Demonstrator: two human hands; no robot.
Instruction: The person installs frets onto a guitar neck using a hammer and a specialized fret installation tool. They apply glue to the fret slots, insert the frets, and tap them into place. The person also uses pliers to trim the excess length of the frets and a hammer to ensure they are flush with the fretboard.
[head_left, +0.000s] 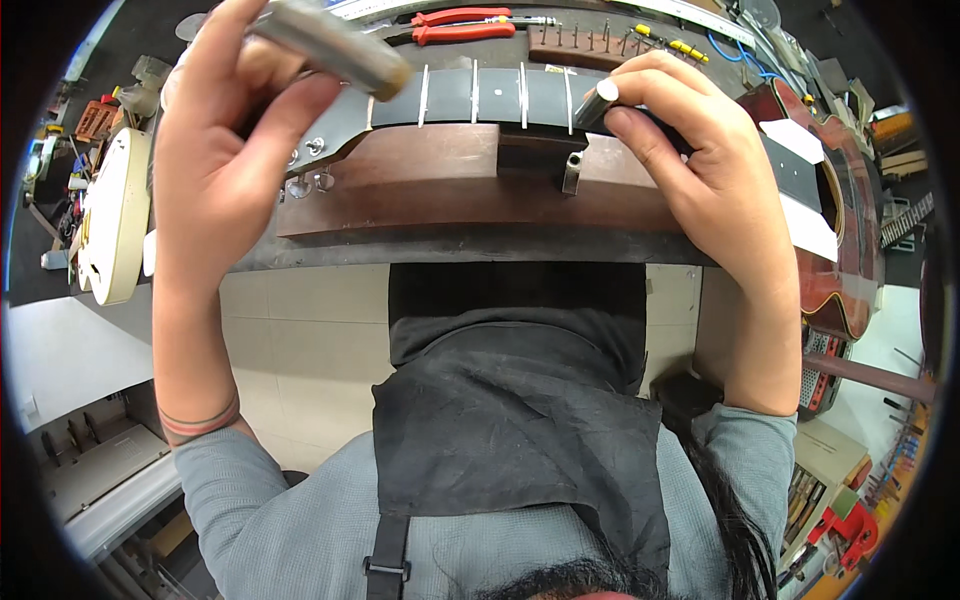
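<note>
My left hand [220, 160] is raised over the headstock end of a guitar neck, closed round a hammer [335, 50] with a grey metal head and a yellowish tip. The hammer is slightly blurred and its handle is mostly hidden. My right hand [710, 160] pinches a short metal rod [600, 102] between thumb and fingers, tilted against the dark fretboard [498, 105]. Several silvery frets cross that board. Beneath the neck is a brown wooden support block [400, 185] with a notch, where a small metal piece [572, 173] stands.
Red-handled pliers [465, 27] lie behind the neck, beside a wooden holder [580, 45] with several small pins. A reddish-brown guitar body [845, 220] with white sheets [808, 228] extends right. At left stands a cream guitar body [115, 220]. The dark bench edge [450, 248] runs before me.
</note>
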